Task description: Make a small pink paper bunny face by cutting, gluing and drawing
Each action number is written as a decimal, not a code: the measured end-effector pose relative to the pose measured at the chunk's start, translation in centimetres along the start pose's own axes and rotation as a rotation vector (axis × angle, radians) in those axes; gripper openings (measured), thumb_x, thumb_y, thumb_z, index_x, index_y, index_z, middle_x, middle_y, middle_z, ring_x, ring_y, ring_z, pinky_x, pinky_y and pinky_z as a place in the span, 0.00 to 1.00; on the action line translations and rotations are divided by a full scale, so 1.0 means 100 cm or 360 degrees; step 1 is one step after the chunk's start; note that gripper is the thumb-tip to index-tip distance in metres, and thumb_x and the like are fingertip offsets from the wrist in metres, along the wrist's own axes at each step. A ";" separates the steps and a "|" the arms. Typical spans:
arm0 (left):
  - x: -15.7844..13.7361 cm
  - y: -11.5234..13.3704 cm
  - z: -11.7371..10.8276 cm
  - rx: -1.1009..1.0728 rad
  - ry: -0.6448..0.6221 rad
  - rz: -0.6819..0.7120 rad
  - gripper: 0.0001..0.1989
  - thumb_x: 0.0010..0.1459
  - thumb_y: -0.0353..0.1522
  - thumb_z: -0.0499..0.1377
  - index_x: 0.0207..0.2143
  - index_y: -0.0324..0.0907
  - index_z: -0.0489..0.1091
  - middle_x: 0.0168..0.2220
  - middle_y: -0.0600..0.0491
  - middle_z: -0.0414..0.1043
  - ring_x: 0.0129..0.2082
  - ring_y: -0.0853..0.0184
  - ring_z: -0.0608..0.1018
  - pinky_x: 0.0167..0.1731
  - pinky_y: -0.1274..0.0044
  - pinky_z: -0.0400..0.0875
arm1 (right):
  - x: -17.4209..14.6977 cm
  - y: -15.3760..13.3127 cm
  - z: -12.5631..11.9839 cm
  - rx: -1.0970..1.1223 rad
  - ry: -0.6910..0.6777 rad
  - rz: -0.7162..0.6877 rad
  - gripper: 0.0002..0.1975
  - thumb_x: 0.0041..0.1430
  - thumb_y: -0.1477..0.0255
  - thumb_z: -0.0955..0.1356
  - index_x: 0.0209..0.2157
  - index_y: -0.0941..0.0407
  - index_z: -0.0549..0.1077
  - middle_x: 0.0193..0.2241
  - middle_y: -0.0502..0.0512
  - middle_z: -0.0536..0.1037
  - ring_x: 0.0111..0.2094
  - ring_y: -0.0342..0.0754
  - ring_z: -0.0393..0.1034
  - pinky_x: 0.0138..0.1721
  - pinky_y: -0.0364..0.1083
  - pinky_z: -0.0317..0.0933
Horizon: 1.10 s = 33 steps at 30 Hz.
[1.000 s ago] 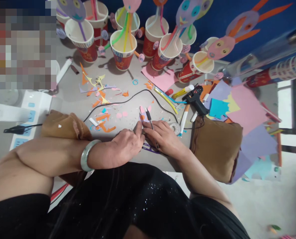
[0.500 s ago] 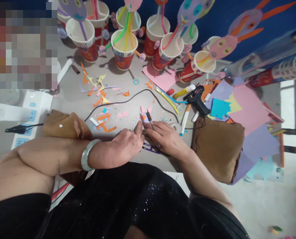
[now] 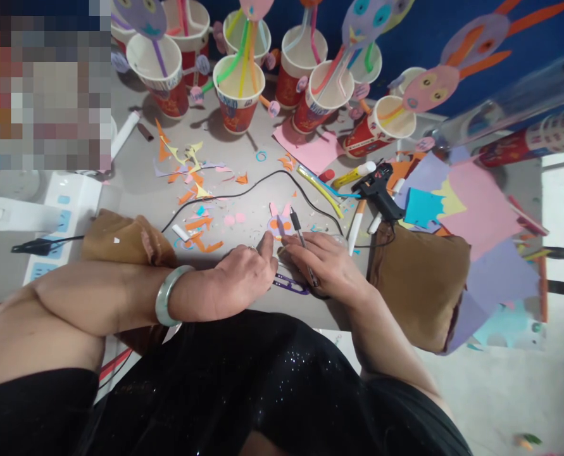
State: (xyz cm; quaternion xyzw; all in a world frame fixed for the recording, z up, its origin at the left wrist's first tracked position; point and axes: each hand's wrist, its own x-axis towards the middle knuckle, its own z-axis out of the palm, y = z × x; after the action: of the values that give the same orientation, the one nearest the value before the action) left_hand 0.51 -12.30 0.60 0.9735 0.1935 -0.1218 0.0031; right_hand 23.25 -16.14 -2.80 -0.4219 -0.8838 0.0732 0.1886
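Note:
A small purple paper rabbit face (image 3: 275, 227) with pink ears and orange eyes lies on the table just beyond my fingers. My left hand (image 3: 244, 278) rests at its lower edge, index finger stretched out and the other fingers partly bent. My right hand (image 3: 329, 263) is closed around a pen (image 3: 302, 240), whose dark end points up and away over the table beside the face. Purple-handled scissors (image 3: 291, 285) lie below and between my hands, partly covered by the right one.
Paper cups (image 3: 237, 114) with straws and paper faces line the back. A black glue gun (image 3: 381, 193), markers (image 3: 356, 225) and coloured paper (image 3: 481, 202) are on the right. Paper scraps (image 3: 199, 228), a cable (image 3: 229, 193) and a power strip (image 3: 54, 221) lie left; brown cushions (image 3: 419, 285) flank my arms.
My right hand and the pen have shifted slightly right, away from the paper face, showing more of its orange eyes. My left hand stays nearly still.

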 end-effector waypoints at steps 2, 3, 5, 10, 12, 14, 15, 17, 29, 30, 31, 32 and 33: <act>0.001 0.000 -0.002 0.0005 -0.0011 0.0003 0.17 0.67 0.34 0.60 0.50 0.30 0.78 0.64 0.23 0.66 0.28 0.60 0.84 0.24 0.73 0.78 | 0.001 -0.001 0.000 -0.0002 -0.0021 -0.0011 0.13 0.69 0.79 0.65 0.53 0.56 0.71 0.51 0.61 0.84 0.51 0.55 0.77 0.48 0.54 0.74; 0.001 0.000 -0.003 0.0012 -0.0013 0.0005 0.17 0.67 0.34 0.60 0.51 0.30 0.78 0.64 0.23 0.65 0.28 0.60 0.84 0.25 0.73 0.78 | 0.002 -0.002 0.000 -0.0007 -0.0033 -0.0014 0.12 0.69 0.78 0.65 0.52 0.57 0.72 0.50 0.61 0.84 0.50 0.55 0.77 0.48 0.54 0.74; 0.001 0.000 -0.004 0.0018 -0.0028 0.0013 0.17 0.68 0.33 0.60 0.51 0.29 0.78 0.64 0.23 0.65 0.28 0.60 0.85 0.25 0.74 0.78 | 0.002 -0.003 0.000 -0.0018 -0.0051 -0.0008 0.11 0.70 0.78 0.65 0.51 0.58 0.72 0.49 0.61 0.84 0.50 0.56 0.77 0.48 0.54 0.73; 0.000 -0.001 -0.006 0.0006 -0.0056 0.0005 0.17 0.68 0.33 0.59 0.52 0.30 0.78 0.65 0.23 0.64 0.28 0.60 0.84 0.25 0.73 0.78 | 0.003 -0.004 -0.001 -0.0012 -0.0084 0.0015 0.12 0.70 0.78 0.63 0.52 0.57 0.73 0.49 0.62 0.83 0.52 0.55 0.76 0.49 0.54 0.72; 0.001 -0.002 -0.006 0.0000 -0.0070 0.0012 0.17 0.68 0.33 0.59 0.52 0.30 0.78 0.65 0.23 0.64 0.29 0.60 0.85 0.25 0.73 0.77 | 0.004 -0.005 -0.001 0.0004 -0.0106 0.0031 0.13 0.70 0.77 0.63 0.53 0.56 0.73 0.50 0.62 0.83 0.53 0.56 0.75 0.50 0.55 0.72; 0.001 -0.002 -0.007 -0.0007 -0.0082 0.0008 0.17 0.68 0.33 0.60 0.52 0.30 0.78 0.65 0.23 0.64 0.30 0.59 0.85 0.25 0.73 0.77 | 0.004 -0.005 -0.001 0.0022 -0.0132 0.0053 0.13 0.70 0.77 0.63 0.53 0.55 0.74 0.49 0.61 0.83 0.53 0.56 0.75 0.50 0.56 0.72; 0.001 -0.002 -0.007 -0.0010 -0.0080 0.0000 0.17 0.68 0.33 0.60 0.52 0.31 0.78 0.65 0.23 0.64 0.30 0.59 0.85 0.25 0.73 0.77 | 0.004 -0.005 -0.001 0.0028 -0.0144 0.0062 0.14 0.70 0.77 0.63 0.53 0.55 0.74 0.48 0.60 0.84 0.53 0.57 0.74 0.50 0.56 0.72; 0.002 -0.002 -0.009 -0.0009 -0.0076 -0.0008 0.17 0.67 0.32 0.60 0.53 0.31 0.77 0.65 0.23 0.63 0.30 0.60 0.85 0.25 0.73 0.76 | 0.003 -0.005 -0.001 0.0027 -0.0148 0.0071 0.14 0.70 0.78 0.63 0.53 0.55 0.74 0.49 0.60 0.83 0.53 0.56 0.74 0.50 0.56 0.72; 0.000 0.000 -0.003 0.0014 -0.0046 -0.0003 0.17 0.68 0.31 0.59 0.54 0.31 0.77 0.65 0.24 0.65 0.31 0.59 0.85 0.25 0.73 0.78 | 0.001 -0.003 0.001 -0.0028 -0.0136 0.0043 0.13 0.71 0.77 0.63 0.53 0.55 0.73 0.50 0.59 0.83 0.53 0.55 0.74 0.50 0.55 0.71; 0.000 0.000 -0.004 0.0008 -0.0064 -0.0004 0.17 0.68 0.32 0.59 0.54 0.31 0.77 0.65 0.24 0.65 0.31 0.59 0.85 0.26 0.73 0.78 | 0.001 -0.003 0.001 -0.0032 -0.0130 0.0047 0.14 0.71 0.77 0.63 0.54 0.54 0.72 0.50 0.59 0.83 0.53 0.55 0.74 0.50 0.54 0.71; 0.000 0.000 -0.005 0.0003 -0.0077 0.0000 0.17 0.68 0.32 0.59 0.54 0.31 0.77 0.65 0.24 0.65 0.31 0.58 0.85 0.26 0.72 0.78 | 0.001 -0.003 0.001 -0.0042 -0.0128 0.0049 0.14 0.71 0.77 0.63 0.54 0.54 0.72 0.50 0.59 0.83 0.53 0.55 0.74 0.50 0.54 0.71; 0.000 -0.001 -0.006 0.0002 -0.0086 0.0004 0.17 0.68 0.32 0.59 0.54 0.31 0.77 0.65 0.24 0.65 0.31 0.58 0.85 0.26 0.72 0.79 | 0.000 -0.003 0.001 -0.0052 -0.0130 0.0048 0.14 0.71 0.76 0.63 0.54 0.54 0.72 0.50 0.58 0.83 0.53 0.54 0.74 0.50 0.54 0.71; 0.001 -0.001 -0.007 -0.0003 -0.0089 0.0008 0.17 0.68 0.32 0.59 0.54 0.31 0.78 0.65 0.24 0.65 0.31 0.58 0.85 0.26 0.72 0.79 | 0.000 -0.003 0.001 -0.0060 -0.0134 0.0046 0.13 0.71 0.76 0.63 0.53 0.54 0.73 0.49 0.58 0.83 0.53 0.55 0.74 0.50 0.54 0.71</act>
State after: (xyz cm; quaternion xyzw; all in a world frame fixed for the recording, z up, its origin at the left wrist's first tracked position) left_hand 0.69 -12.13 1.30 0.9702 0.1910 -0.1487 0.0096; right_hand 23.00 -16.28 -2.77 -0.4346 -0.8860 0.0770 0.1420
